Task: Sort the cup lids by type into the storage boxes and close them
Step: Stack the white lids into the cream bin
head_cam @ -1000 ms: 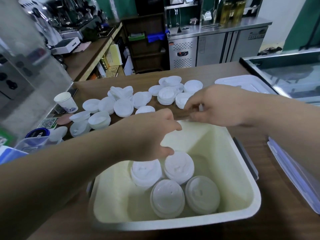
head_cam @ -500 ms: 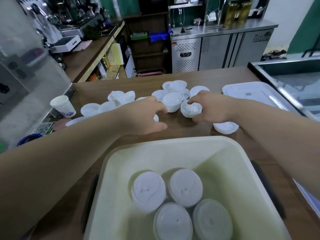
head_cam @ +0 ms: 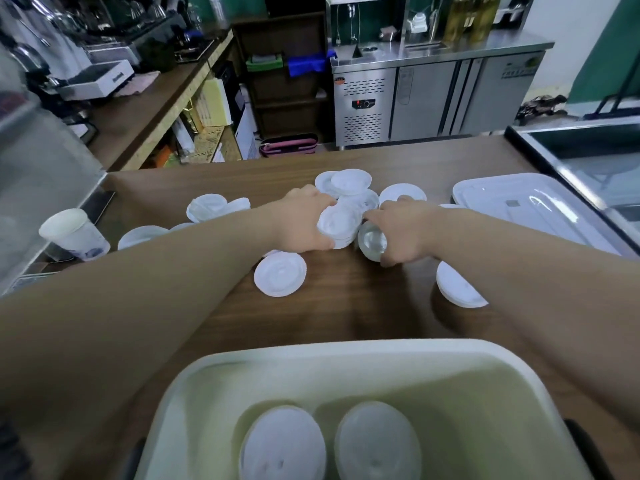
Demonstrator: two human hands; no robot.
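Counter: the brown wooden counter carries everything.
Box: the cream rectangular plastic storage box sits nearest me, open, with two white lid stacks side by side inside.
Cover: one translucent white box cover lies beyond the box, to the right.
Left hand: curled round a short stack of white round lids, beyond the box's far rim.
Right hand: gripping one clear lid, just beside that stack.
Next move: I judge both loads come straight back toward the box, and the whites match its contents.
Loose lids: roughly ten; overlaps prevent an exact count.
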